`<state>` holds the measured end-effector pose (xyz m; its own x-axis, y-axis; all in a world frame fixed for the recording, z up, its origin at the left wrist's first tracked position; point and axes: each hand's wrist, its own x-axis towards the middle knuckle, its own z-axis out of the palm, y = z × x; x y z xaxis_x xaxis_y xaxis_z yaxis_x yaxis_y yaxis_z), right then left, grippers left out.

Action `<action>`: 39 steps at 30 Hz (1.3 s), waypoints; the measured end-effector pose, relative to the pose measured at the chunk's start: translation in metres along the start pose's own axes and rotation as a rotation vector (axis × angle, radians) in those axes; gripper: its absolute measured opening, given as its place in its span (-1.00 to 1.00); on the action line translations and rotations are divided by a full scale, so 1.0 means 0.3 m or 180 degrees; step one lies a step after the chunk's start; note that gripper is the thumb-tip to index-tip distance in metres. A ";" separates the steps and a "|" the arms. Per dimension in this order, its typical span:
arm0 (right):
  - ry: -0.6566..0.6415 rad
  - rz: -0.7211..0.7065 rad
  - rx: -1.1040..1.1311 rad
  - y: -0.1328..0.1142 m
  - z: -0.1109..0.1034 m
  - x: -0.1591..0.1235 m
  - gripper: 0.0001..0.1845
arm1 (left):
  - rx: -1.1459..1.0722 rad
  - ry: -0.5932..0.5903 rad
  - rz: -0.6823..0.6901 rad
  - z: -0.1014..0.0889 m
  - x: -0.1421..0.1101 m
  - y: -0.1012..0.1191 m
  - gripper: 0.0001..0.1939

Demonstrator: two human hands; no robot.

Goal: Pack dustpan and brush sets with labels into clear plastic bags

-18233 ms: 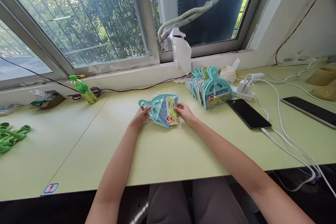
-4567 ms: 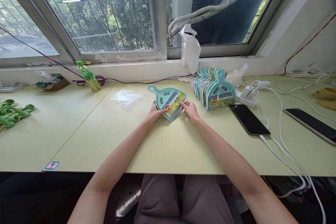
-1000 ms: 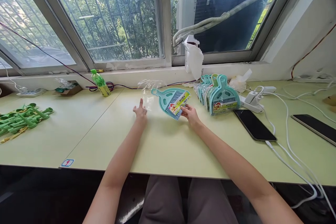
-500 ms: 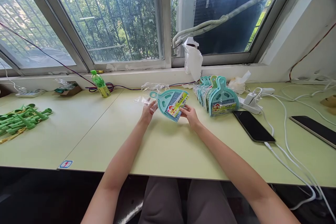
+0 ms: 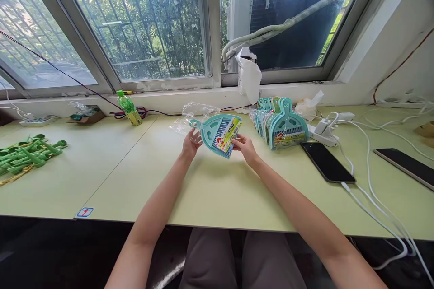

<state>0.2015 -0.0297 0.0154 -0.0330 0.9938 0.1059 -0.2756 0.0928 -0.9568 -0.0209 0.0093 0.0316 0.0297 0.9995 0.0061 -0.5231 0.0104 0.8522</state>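
Note:
A teal dustpan and brush set (image 5: pixel 215 133) is held tilted just above the table, its handle toward the left and its bristles toward the lower right. A yellow and red printed card lies across the brush. My left hand (image 5: pixel 191 144) is closed at the handle end, its fingers partly behind the handle. With thumb and fingers, my right hand (image 5: pixel 246 148) pinches the right edge by the card. Clear crumpled plastic film (image 5: pixel 196 112) lies just behind the handle; whether it is joined to the set I cannot tell.
To the right stands a row of packed dustpan sets (image 5: pixel 288 128). Beyond it are a power strip (image 5: pixel 322 134), white cables and two phones (image 5: pixel 327 162) (image 5: pixel 407 165). A green bottle (image 5: pixel 129 109), a small box (image 5: pixel 87 115) and green plastic pieces (image 5: pixel 32 153) are on the left.
The dustpan and brush set has shifted and turned slightly, with its card end a little further left. The clear film behind the handle has spread higher. Both hands remain nearly in place.

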 end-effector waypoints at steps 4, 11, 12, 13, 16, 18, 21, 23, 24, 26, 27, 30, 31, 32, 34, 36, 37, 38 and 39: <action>-0.0006 -0.0066 0.0050 -0.005 0.015 -0.010 -0.57 | 0.0296 -0.0257 -0.0126 0.020 -0.013 -0.019 -0.70; 0.0402 -0.0124 0.0277 -0.010 0.018 -0.011 -0.69 | 0.0684 -0.1063 -0.0440 0.043 -0.045 -0.057 -0.60; 0.0413 -0.0111 0.0286 -0.011 0.013 -0.008 -0.69 | 0.0682 -0.1071 -0.0499 0.047 -0.047 -0.064 -0.60; 0.0409 -0.0095 0.0276 -0.011 0.008 -0.004 -0.69 | 0.0664 -0.1036 -0.0532 0.051 -0.049 -0.071 -0.60; 0.0313 -0.0075 0.0177 -0.008 -0.005 0.008 -0.63 | 0.0573 -0.0790 -0.0453 0.058 -0.046 -0.087 -0.61; 0.0256 -0.0134 0.0127 -0.003 -0.010 0.012 -0.59 | 0.0540 -0.0653 -0.0370 0.059 -0.043 -0.090 -0.60; 0.0285 -0.0288 0.0117 0.004 -0.010 0.016 -0.55 | 0.0589 -0.0675 -0.0383 0.059 -0.049 -0.087 -0.61; 0.0340 -0.0341 0.0108 0.005 -0.008 0.016 -0.54 | 0.0710 -0.0887 -0.0552 0.062 -0.063 -0.087 -0.61; 0.0361 -0.0347 0.0101 0.005 -0.007 0.016 -0.54 | 0.0792 -0.1041 -0.0693 0.065 -0.072 -0.088 -0.60; 0.0378 -0.0353 0.0120 0.001 -0.004 0.015 -0.53 | 0.0927 -0.1379 -0.0976 0.072 -0.089 -0.093 -0.55; 0.0387 -0.0357 0.0161 -0.001 -0.002 0.015 -0.52 | 0.0934 -0.1508 -0.1042 0.077 -0.096 -0.097 -0.53; 0.0445 -0.0365 0.0366 -0.003 0.002 0.011 -0.54 | 0.0698 -0.1529 -0.0794 0.092 -0.099 -0.107 -0.50; 0.0465 -0.0360 0.0420 -0.002 0.004 0.010 -0.55 | 0.0584 -0.1407 -0.0618 0.096 -0.096 -0.108 -0.50; 0.0483 -0.0357 0.0451 0.000 0.006 0.010 -0.55 | 0.0480 -0.1264 -0.0437 0.100 -0.092 -0.109 -0.50; 0.0505 -0.0357 0.0468 0.005 0.010 0.009 -0.56 | 0.0335 -0.1001 -0.0111 0.107 -0.085 -0.108 -0.48; 0.0489 -0.0355 0.0461 0.009 0.015 0.009 -0.57 | 0.0273 -0.0792 0.0136 0.112 -0.082 -0.108 -0.47; 0.0457 -0.0350 0.0444 0.010 0.017 0.009 -0.56 | 0.0268 -0.0697 0.0199 0.114 -0.083 -0.110 -0.47; 0.0412 -0.0342 0.0417 0.010 0.019 0.008 -0.56 | 0.0275 -0.0613 0.0211 0.115 -0.085 -0.113 -0.47; 0.0358 -0.0330 0.0378 0.010 0.022 0.008 -0.56 | 0.0286 -0.0543 0.0182 0.116 -0.088 -0.116 -0.48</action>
<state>0.1944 -0.0275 0.0146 0.1072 0.9805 0.1648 -0.3835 0.1937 -0.9030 0.0262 -0.0186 0.0201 0.1501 0.9790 0.1378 -0.4503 -0.0564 0.8911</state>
